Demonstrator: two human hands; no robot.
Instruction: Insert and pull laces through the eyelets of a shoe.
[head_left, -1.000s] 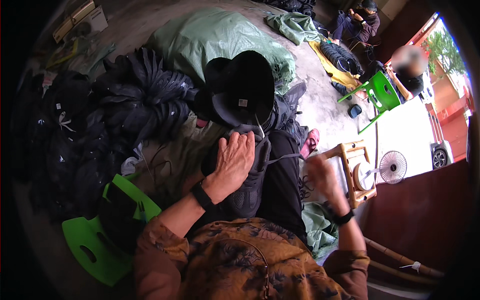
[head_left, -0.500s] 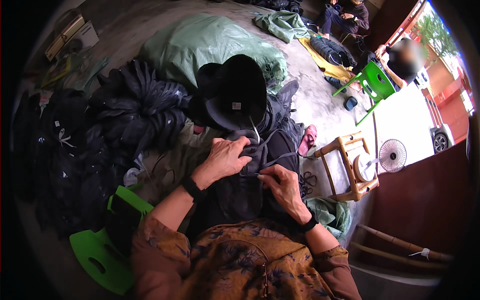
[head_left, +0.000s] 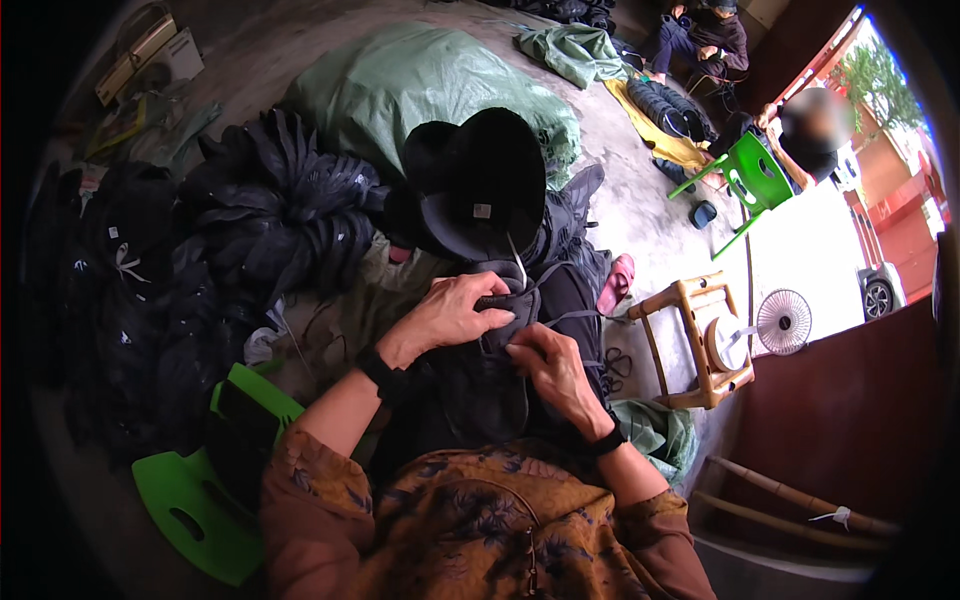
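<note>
A dark shoe upper (head_left: 485,390) with grey laces lies across my lap. My left hand (head_left: 448,318) is closed on its collar and tongue side, the thumb pressing near the lacing. At the lace row, my right hand (head_left: 560,372) pinches with thumb and forefinger, seemingly on the shoelace (head_left: 572,316); the fingertips hide the exact spot. A loose stretch of lace trails off to the right over my dark trousers. Just beyond the upper stands a black curved, hat-like piece (head_left: 490,170) with a small white label, and a thin white strip (head_left: 518,262) hangs between the two.
Bunched black shoe uppers (head_left: 270,190) lie at left, before a large green sack (head_left: 420,75). A green chair (head_left: 195,515) is at lower left. To the right are a bamboo stool (head_left: 685,340), a fan (head_left: 783,322) and a pink slipper (head_left: 617,283). Two people sit farther off.
My right hand has shifted slightly up and left, its fingertips now closer to the lacing and my left thumb. My left hand keeps its hold. The view has tilted a little.
</note>
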